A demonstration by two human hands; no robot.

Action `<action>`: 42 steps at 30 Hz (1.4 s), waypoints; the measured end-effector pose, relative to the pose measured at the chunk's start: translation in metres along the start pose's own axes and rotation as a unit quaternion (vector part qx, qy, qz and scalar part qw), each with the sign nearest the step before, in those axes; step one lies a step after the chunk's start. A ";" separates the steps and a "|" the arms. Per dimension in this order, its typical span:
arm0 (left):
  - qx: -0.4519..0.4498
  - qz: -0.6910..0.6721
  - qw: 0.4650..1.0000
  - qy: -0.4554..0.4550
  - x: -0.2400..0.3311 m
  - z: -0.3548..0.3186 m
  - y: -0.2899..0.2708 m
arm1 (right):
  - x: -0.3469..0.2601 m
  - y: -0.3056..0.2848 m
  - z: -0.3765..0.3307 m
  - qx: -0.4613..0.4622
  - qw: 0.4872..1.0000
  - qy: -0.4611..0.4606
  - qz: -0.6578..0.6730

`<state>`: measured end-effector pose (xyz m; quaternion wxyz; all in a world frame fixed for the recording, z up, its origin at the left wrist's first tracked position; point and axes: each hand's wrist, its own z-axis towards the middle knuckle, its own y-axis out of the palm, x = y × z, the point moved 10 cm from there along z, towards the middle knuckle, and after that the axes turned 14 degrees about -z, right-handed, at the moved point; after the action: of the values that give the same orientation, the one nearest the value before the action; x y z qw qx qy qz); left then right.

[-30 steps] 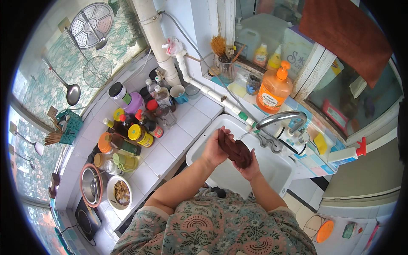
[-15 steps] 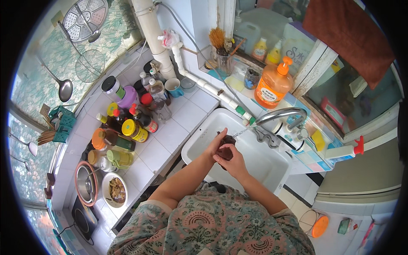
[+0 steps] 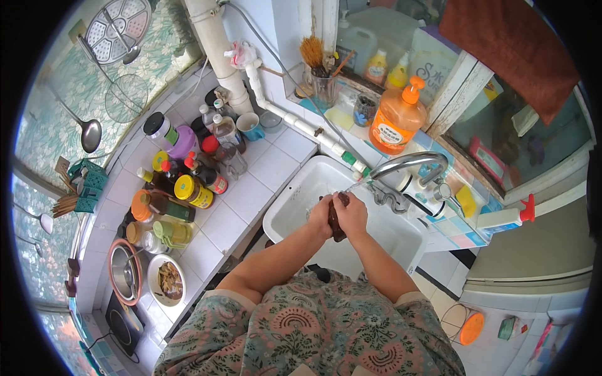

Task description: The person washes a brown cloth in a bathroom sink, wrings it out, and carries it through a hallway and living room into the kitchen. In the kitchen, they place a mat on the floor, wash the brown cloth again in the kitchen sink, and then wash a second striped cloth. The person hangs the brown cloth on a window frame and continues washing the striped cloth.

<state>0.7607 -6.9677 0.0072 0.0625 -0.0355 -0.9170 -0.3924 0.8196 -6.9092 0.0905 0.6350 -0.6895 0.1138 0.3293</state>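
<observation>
Over the white sink [image 3: 392, 247], both my hands are closed around a dark brown, wet-looking lump [image 3: 337, 230] whose kind I cannot make out. My left hand [image 3: 320, 217] grips its left side, fingers curled. From the right, my right hand [image 3: 352, 215] wraps it, with the thumb near the top. The lump shows between the two palms and sticks out a little below them. A thin stream of water runs from the curved metal tap [image 3: 411, 161] down at my hands.
An orange pump bottle [image 3: 396, 122] stands on the ledge behind the sink, a white spray bottle [image 3: 501, 217] to its right. Several sauce bottles and jars [image 3: 194, 190] crowd the left counter, with a white bowl of food [image 3: 167, 280] and a metal pot [image 3: 125, 276] nearer me.
My hands have drawn together around the brown lump and turned it more upright. The right hand has risen beside the left, covering more of it. The view has shifted slightly.
</observation>
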 end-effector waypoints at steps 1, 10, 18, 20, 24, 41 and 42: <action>0.018 -0.007 1.000 0.020 0.003 -0.009 -0.001 | 0.006 0.006 0.004 -0.010 1.000 0.023 0.008; -0.028 -0.028 0.998 0.057 0.045 -0.008 0.003 | 0.025 0.069 -0.046 -0.365 0.672 0.270 0.584; 0.012 0.113 0.993 -0.017 0.041 -0.010 -0.022 | 0.036 0.065 -0.019 -0.280 0.855 0.112 0.422; -0.028 0.091 0.995 -0.013 0.035 -0.004 -0.028 | 0.010 0.054 -0.029 -0.233 0.937 0.014 0.261; -0.100 0.106 0.986 -0.085 0.018 -0.001 -0.005 | -0.073 -0.001 -0.059 -0.040 0.948 -0.299 0.099; -0.015 0.185 0.981 0.062 0.011 -0.009 0.016 | 0.137 0.104 0.004 -0.075 0.868 0.280 0.403; 0.025 0.159 0.983 0.091 0.025 -0.007 0.009 | 0.142 0.109 -0.009 -0.097 0.813 0.339 0.463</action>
<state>0.7374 -6.9656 0.0219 0.2085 -0.1435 -0.8995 -0.3561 0.8678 -6.8986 -0.0820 0.2587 -0.6810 0.5953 0.3390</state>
